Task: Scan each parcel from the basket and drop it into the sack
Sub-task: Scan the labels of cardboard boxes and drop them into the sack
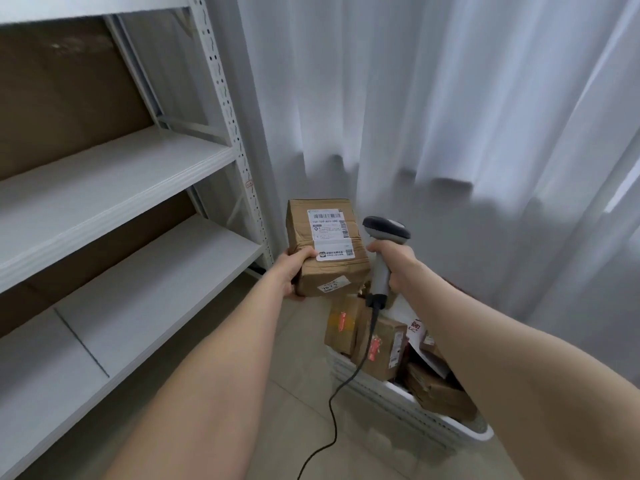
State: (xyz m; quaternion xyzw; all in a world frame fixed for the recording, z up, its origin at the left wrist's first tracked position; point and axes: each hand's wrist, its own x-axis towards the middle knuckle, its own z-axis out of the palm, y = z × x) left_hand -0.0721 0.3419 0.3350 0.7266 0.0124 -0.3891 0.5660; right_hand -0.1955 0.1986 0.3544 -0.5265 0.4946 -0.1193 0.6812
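grips a brown cardboard parcel (332, 271) with the left hand (292, 271), thumb pressed on its labelled top, fingers curled under the near left edge; holds it in the air, white label (329, 230) up, above the far left end of the basket (391, 400). clasps the grey scanner (386, 230) by its handle in the right hand (396, 268), fingers wrapped tight round it, dark head just right of the parcel. trails a black cable (332, 410) down toward the near floor. more taped parcels (381, 344) piled in the white basket; grey shelving (138, 168) left, pale curtain (450, 116) far
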